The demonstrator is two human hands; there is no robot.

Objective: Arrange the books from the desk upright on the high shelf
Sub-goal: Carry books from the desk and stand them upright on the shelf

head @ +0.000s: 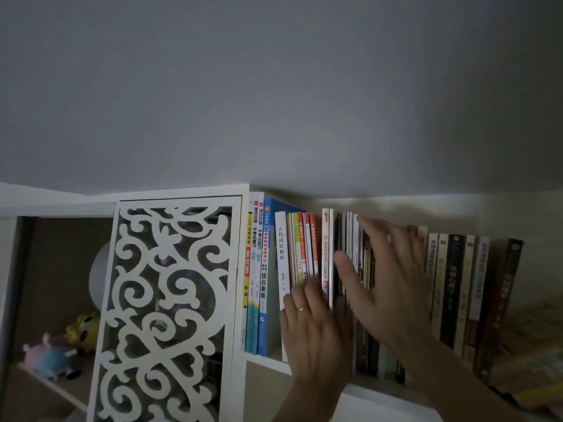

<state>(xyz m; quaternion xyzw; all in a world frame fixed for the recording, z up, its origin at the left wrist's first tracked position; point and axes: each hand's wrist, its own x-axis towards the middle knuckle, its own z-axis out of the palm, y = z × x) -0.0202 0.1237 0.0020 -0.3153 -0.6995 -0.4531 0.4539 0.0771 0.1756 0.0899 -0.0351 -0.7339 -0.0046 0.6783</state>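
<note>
A row of upright books (451, 287) fills the high white shelf (265, 360), from tall yellow and blue ones (257, 269) at the left to dark spines at the right. My left hand (313, 336) lies flat, fingers up, against the thin orange and green books (301, 248) and a white book (281, 257). My right hand (387, 275) is spread wide over the spines in the middle of the row, fingertips near their tops, thumb on a pink-white book (326, 254). Neither hand grips a book.
A white carved lattice panel (170, 300) stands left of the books. Behind it a lower shelf holds plush toys (61, 351). The grey wall rises above. A stack of flat-lying books (530, 370) sits at the far right.
</note>
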